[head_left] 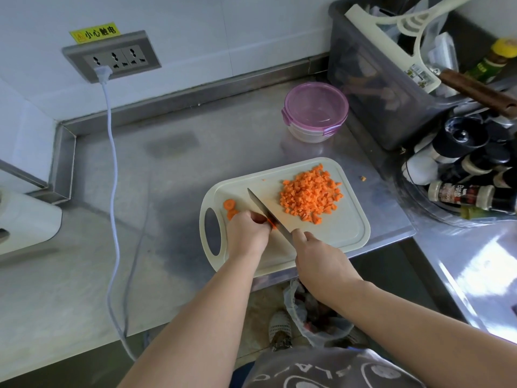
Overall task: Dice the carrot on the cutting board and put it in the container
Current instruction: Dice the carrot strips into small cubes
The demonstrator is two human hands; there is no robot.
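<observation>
Two hands are seen over one cutting board [345, 229]: a carrot piece [272, 224] is pinned under the curled left hand [247, 233], and one knife [265, 211] is gripped by the right hand [319, 256]. Two carrot rounds [229, 204] lie left of the blade, one diced pile [310, 191] right. One stray cube [363, 178] lies on the counter [167, 169]. One lidded container [316, 110] stands beyond.

We read one clear sign: a yellow sticker [95, 33], far up and to the left of the left hand [247, 233], fixed to the wall just above a three-outlet wall socket [112, 56]. It bears a small warning symbol and the black characters 小心触电. Well to the right of the right hand [321, 256], a spice jar [458, 195] lying on its side has a dark label with print too blurred to read. Below both hands, a shirt [330, 371] shows large pale letters we cannot make out.
</observation>
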